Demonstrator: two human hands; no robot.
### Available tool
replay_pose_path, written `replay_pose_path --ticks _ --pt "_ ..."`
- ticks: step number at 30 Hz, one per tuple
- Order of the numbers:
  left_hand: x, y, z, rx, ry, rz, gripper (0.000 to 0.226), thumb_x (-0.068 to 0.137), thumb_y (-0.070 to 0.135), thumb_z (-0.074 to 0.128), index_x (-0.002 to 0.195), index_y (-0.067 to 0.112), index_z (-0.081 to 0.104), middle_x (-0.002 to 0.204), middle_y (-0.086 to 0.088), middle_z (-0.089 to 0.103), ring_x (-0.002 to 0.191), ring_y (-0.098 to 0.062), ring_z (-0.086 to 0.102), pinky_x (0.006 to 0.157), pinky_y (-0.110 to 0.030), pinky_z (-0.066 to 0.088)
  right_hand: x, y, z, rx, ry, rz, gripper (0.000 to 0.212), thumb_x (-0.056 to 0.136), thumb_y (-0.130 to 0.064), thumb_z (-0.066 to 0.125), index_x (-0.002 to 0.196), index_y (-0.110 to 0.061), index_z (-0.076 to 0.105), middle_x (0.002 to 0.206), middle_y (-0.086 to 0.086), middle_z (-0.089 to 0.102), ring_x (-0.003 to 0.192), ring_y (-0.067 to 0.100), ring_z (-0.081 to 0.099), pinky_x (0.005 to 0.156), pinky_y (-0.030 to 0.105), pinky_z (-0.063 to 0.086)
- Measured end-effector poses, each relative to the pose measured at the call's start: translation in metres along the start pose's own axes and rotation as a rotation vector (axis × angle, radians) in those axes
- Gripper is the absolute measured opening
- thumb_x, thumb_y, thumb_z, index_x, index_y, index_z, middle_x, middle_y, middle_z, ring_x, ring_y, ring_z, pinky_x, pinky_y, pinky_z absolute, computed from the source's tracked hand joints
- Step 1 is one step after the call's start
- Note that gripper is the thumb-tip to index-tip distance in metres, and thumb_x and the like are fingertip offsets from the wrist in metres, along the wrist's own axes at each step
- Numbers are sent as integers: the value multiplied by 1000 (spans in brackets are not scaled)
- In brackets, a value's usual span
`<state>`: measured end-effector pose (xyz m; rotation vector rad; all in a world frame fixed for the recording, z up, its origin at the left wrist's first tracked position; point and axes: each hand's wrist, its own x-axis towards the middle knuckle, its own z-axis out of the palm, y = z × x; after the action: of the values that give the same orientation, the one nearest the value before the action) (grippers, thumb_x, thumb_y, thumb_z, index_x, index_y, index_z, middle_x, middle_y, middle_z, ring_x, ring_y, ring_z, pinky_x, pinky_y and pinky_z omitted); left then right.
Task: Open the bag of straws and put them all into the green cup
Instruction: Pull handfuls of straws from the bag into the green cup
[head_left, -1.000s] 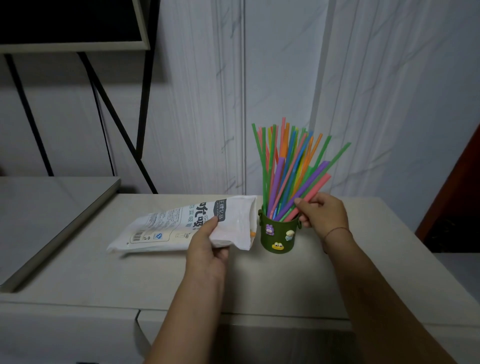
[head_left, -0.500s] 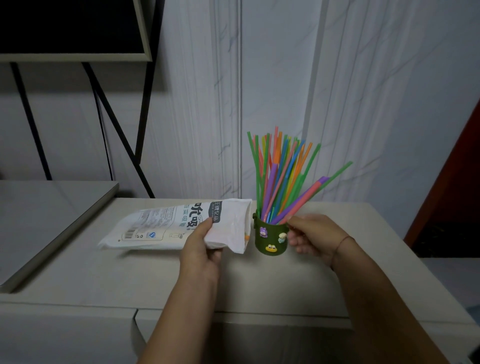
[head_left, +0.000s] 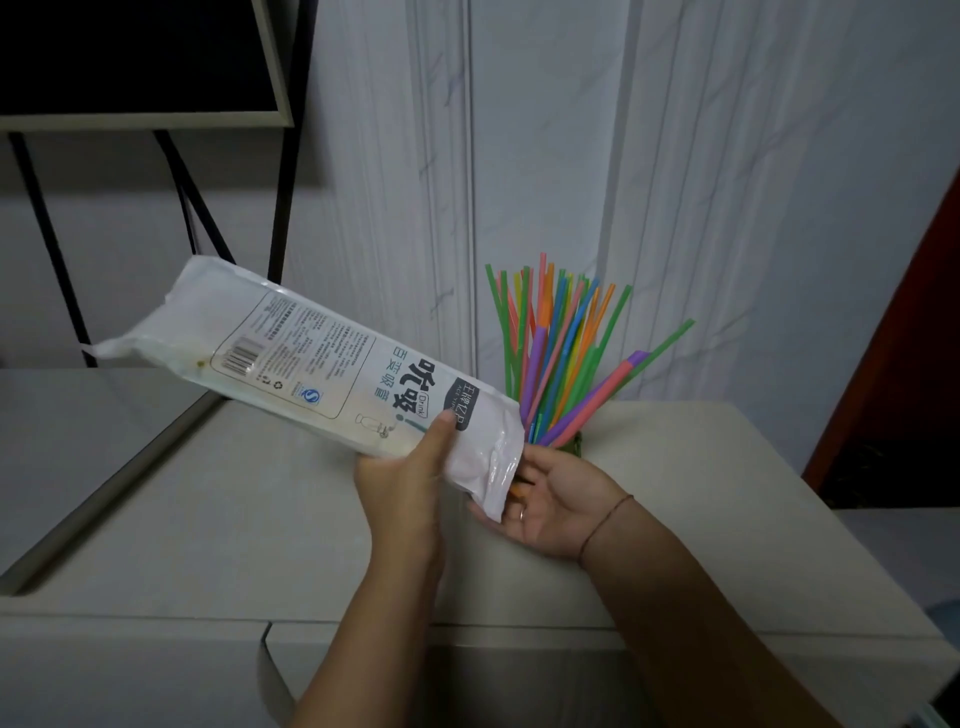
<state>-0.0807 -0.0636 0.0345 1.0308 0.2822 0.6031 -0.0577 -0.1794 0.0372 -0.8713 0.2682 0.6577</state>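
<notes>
The left hand (head_left: 410, 483) has lifted the bag (head_left: 311, 358) off the worktop (head_left: 208, 519), fingers clamped near its mouth, closed end raised; the right hand (head_left: 550, 499) has left the straws (head_left: 561, 353), now cupped open beneath; the green cup (head_left: 574, 446) is mostly hidden.

You're working over a pale cabinet top (head_left: 675, 519). On it stands the green cup (head_left: 575, 446), mostly hidden, crammed with coloured straws (head_left: 561, 358) that fan upward near the wall.
</notes>
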Motion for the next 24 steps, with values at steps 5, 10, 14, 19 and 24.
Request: replay_pose_path --ticks 5,10,14,19,24 --pt "1 -1 1 47 -37 46 45 72 1 77 115 8 65 105 0 73 85 -5 71 72 -18 56 -1 -2 0 15 16 1 20 91 -20 53 96 -4 64 88 12 69 82 27 63 59 35 58" --pt "1 0 2 95 -75 101 52 70 5 80 119 10 63 109 1 72 92 -5 70 74 -16 55 -1 -3 -2 0 25 9 23 93 -23 51 100 -5 64 94 12 67 86 28 62 75 41 52" --pt "-1 0 3 147 -152 136 55 71 6 80 122 13 62 110 3 72 97 -5 69 77 -17 54 1 -2 -3 27 30 23 22 91 -21 53 102 -4 64 95 14 67 87 28 62 65 39 58" --pt "1 -1 2 100 -108 100 53 71 8 80 120 15 62 109 5 72 95 -3 69 78 -17 55 3 -2 -4 44 43 9 24 93 -21 52 107 -4 62 95 15 66 85 28 63 56 38 58" --pt "14 -6 -8 -45 47 -69 46 74 15 78 118 14 64 114 -1 70 103 -16 68 97 -41 51 5 -3 -8 -121 127 -23 18 94 -22 48 92 -9 61 82 9 64 69 18 60 53 23 50"
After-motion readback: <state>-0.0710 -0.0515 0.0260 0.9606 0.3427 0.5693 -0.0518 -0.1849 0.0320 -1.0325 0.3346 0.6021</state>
